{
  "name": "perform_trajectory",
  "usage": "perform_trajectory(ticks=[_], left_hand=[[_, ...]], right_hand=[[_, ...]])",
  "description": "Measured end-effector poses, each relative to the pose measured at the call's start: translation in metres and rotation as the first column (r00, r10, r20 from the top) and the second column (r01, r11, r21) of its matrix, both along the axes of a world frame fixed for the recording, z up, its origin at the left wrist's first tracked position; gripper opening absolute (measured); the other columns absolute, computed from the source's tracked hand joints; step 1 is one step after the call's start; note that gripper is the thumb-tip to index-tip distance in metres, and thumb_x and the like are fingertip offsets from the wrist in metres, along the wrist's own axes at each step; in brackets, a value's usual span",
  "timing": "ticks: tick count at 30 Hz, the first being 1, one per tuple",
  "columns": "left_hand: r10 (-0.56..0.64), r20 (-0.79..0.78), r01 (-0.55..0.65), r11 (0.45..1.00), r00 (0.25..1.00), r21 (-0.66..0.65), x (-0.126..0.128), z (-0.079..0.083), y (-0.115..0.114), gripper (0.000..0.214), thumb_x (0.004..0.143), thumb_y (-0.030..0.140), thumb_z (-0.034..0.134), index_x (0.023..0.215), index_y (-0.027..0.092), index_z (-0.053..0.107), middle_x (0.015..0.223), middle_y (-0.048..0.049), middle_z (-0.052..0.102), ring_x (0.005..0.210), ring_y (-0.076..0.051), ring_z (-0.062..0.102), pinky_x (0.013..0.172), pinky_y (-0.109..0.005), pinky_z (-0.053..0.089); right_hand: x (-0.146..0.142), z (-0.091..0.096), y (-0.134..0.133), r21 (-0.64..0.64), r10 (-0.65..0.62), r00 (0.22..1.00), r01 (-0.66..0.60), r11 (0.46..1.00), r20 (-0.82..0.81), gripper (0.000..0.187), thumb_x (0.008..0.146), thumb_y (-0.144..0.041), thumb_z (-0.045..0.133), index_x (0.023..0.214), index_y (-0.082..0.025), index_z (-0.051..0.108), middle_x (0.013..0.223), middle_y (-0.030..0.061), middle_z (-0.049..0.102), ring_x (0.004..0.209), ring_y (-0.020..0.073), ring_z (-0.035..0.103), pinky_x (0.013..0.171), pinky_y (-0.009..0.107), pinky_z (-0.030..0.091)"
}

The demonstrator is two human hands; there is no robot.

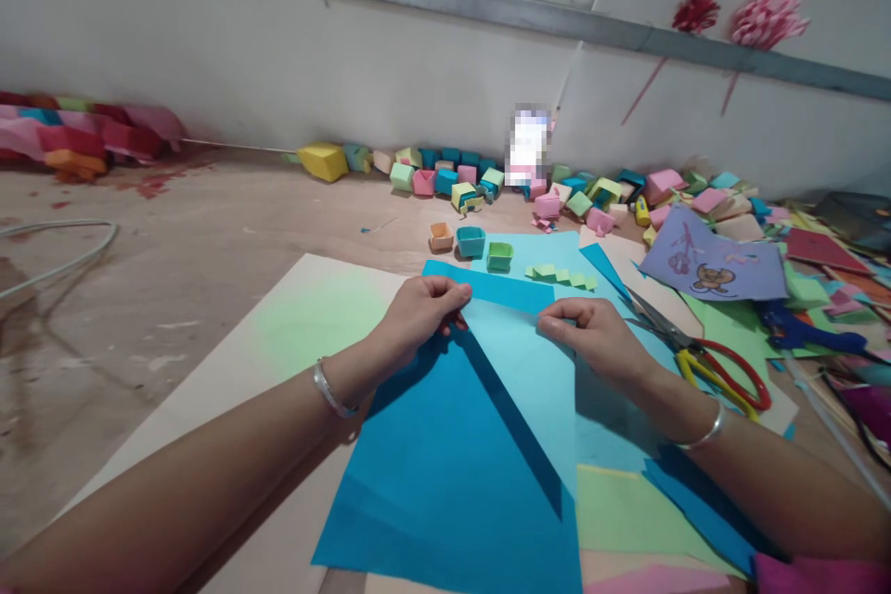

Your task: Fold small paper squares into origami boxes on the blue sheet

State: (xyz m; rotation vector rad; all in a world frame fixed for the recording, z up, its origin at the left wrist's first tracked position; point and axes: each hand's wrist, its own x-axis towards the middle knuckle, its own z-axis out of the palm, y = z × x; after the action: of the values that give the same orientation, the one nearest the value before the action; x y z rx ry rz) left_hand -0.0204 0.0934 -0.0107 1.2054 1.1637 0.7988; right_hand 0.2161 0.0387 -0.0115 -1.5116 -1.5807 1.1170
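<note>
In the head view my left hand pinches one corner of a light blue sheet of paper. At its top right edge, the fingers of my right hand are closed on the same sheet. The light blue paper slants to a diagonal edge and casts a dark shadow. Below it lies a large dark blue sheet; whether the two are one folded piece, I cannot tell. Scissors with red and yellow handles rest just right of my right hand.
Three small paper boxes, orange, teal and green, stand beyond the sheets. A zigzag green strip lies nearby. Many coloured paper blocks line the wall. A blue glue gun and purple drawing are at right.
</note>
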Motion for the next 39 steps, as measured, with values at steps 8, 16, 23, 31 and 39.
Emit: perform_trajectory(ticks=[8, 16, 23, 31, 39], left_hand=[[0.084, 0.044, -0.089, 0.99, 0.995, 0.112, -0.01, 0.001, 0.01, 0.039, 0.08, 0.053, 0.061, 0.066, 0.017, 0.057, 0.068, -0.0027, 0.062, 0.055, -0.01, 0.055, 0.046, -0.018, 0.04], [-0.105, -0.31, 0.153, 0.979, 0.945, 0.133, -0.006, 0.009, 0.002, 0.022, 0.066, 0.037, 0.074, 0.069, 0.015, 0.071, 0.057, -0.0012, 0.062, 0.052, -0.011, 0.05, 0.047, -0.022, 0.036], [-0.076, -0.317, 0.113, 0.989, 0.945, 0.099, -0.007, 0.004, 0.01, 0.024, 0.066, 0.039, 0.076, 0.071, 0.016, 0.071, 0.059, -0.0024, 0.062, 0.053, -0.011, 0.049, 0.045, -0.02, 0.034], [0.141, -0.043, -0.14, 0.99, 0.989, 0.023, -0.004, 0.003, 0.009, 0.019, 0.072, 0.03, 0.077, 0.082, 0.016, 0.069, 0.062, 0.0017, 0.059, 0.051, -0.007, 0.05, 0.047, -0.015, 0.044], [0.233, 0.237, -0.118, 0.902, 0.943, -0.416, 0.009, 0.01, -0.008, 0.028, 0.087, 0.04, 0.061, 0.101, 0.016, 0.058, 0.079, -0.008, 0.069, 0.065, -0.019, 0.067, 0.057, -0.03, 0.058]], right_hand=[[0.003, -0.003, 0.001, -0.098, -0.008, 0.997, 0.001, 0.995, -0.075, 0.027, 0.073, -0.042, 0.07, 0.072, -0.015, 0.068, 0.061, -0.0018, 0.054, 0.053, 0.0086, 0.037, 0.05, 0.024, 0.027], [-0.003, 0.0, 0.005, -0.065, 0.001, 0.997, -0.006, 0.998, -0.079, 0.025, 0.074, -0.039, 0.066, 0.081, -0.015, 0.066, 0.051, -0.0056, 0.048, 0.046, 0.0084, 0.041, 0.045, 0.022, 0.029], [0.002, -0.006, 0.016, -0.064, -0.109, 0.947, 0.094, 0.993, -0.302, 0.027, 0.071, -0.043, 0.068, 0.07, -0.017, 0.06, 0.056, -0.0049, 0.05, 0.048, 0.0079, 0.047, 0.047, 0.022, 0.038], [0.001, -0.009, 0.016, -0.017, -0.043, 0.96, 0.04, 0.999, -0.275, 0.031, 0.076, -0.045, 0.065, 0.065, -0.018, 0.054, 0.053, -0.0061, 0.044, 0.049, 0.0087, 0.044, 0.049, 0.023, 0.037], [-0.009, -0.008, -0.002, 0.226, -0.095, 0.992, 0.112, 0.968, -0.087, 0.02, 0.079, -0.035, 0.063, 0.071, -0.016, 0.058, 0.06, -0.0037, 0.05, 0.054, 0.0082, 0.041, 0.051, 0.023, 0.031]])
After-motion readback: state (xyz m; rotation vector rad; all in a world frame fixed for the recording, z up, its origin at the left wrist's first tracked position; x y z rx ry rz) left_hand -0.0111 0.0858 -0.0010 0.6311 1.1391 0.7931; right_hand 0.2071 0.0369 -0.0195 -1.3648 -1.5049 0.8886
